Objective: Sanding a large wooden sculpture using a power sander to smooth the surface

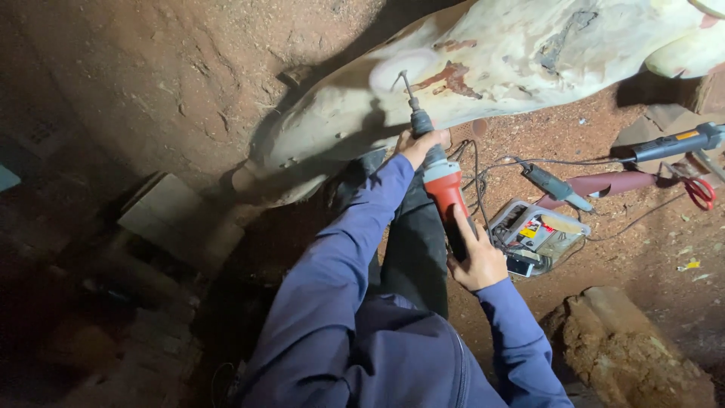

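The red die grinder lies along a slanted line that runs from the person's lap up and to the left toward the pale carved log. Its long axis points at the log, and the thin bit at its tip touches the wood just beside a smooth, lighter oval patch. The left hand is clenched round the grey neck of the grinder, close behind the bit, so it is the hand nearer the log. The right hand grasps the rear of the red body, fingers laid along it, well back from the log and low by the knee. Both sleeves are dark blue. The log itself stretches across the top of the view, its long axis rising to the right, with rust-coloured scars beyond the bit.

To the right of the grinder, on the red-dust floor, sit an open tool case, a grey rotary tool, a roll of dark red sandpaper and red-handled scissors.
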